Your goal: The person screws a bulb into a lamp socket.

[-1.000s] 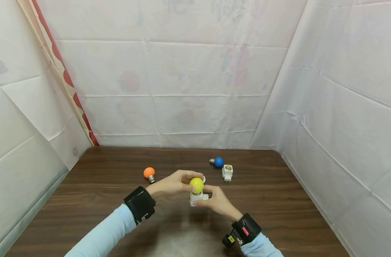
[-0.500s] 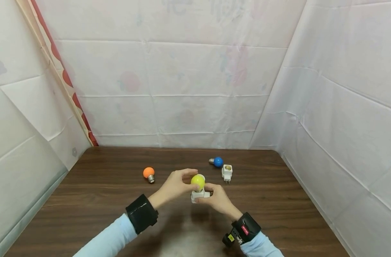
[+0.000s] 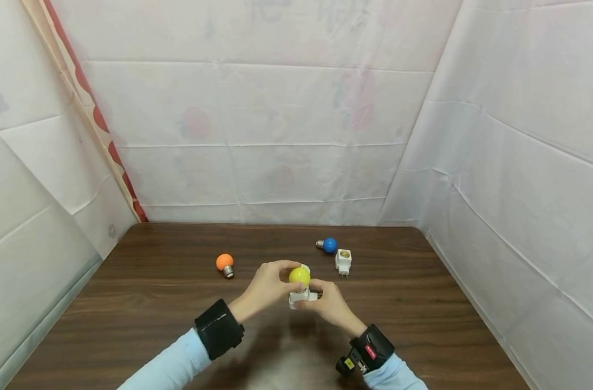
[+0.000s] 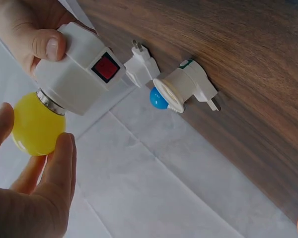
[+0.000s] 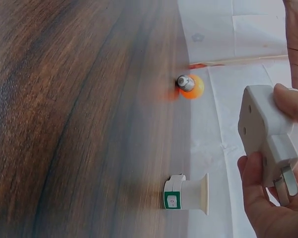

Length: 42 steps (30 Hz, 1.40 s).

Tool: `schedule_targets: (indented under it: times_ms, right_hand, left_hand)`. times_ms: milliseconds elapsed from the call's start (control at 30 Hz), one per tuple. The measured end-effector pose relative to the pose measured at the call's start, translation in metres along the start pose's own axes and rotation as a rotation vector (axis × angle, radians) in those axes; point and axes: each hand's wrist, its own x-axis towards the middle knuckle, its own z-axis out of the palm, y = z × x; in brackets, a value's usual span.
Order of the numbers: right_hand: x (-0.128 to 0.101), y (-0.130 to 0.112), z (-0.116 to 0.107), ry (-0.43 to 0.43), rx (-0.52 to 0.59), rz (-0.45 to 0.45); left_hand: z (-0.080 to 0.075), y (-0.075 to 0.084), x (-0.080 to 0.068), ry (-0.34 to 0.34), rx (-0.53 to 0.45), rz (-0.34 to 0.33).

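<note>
My left hand [image 3: 267, 284] pinches a yellow light bulb [image 4: 37, 124] between thumb and fingers. My right hand [image 3: 330, 304] grips a white plug-in lamp socket [image 4: 72, 72] by its sides. This socket has a red rocker switch [image 4: 106, 68] and metal plug prongs [image 5: 286, 184]. The bulb's metal base sits in the socket's mouth, with a band of metal still showing. Both hands hold the pair above the table, near its middle.
An orange bulb [image 3: 225, 264] lies left on the wooden table [image 3: 155, 303]. A blue bulb [image 3: 329, 245] and a square white socket [image 3: 344, 261] lie back right. A flared white socket [image 4: 181, 87] stands behind the hands. White sheets [image 3: 286, 135] enclose the table's back and sides.
The left hand has shifted its fingers round the yellow bulb, its wrist swinging slightly right and nearer. Bulb and socket have risen a little in the head view. The right hand stays nearly still.
</note>
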Motion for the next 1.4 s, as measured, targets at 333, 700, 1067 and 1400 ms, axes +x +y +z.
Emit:
schedule_targets:
  times_ms: [333,700,1067,1400]
  right_hand:
    - [-0.001,0.002,-0.003,-0.095,0.088,0.01]
    - [-0.001,-0.002,0.0,-0.111,0.066,0.005]
    - [0.011,0.018,0.001,-0.019,0.045,-0.003]
    - [0.024,0.029,0.002,0.136,-0.081,-0.056]
  left_hand:
    - [-0.013,-0.01,0.005,-0.235,-0.164,0.02]
    - [-0.019,-0.015,0.006,-0.365,-0.337,-0.017]
    - [-0.016,-0.015,0.008,-0.313,-0.319,0.041]
    - [-0.007,-0.003,0.008,0.067,-0.225,-0.01]
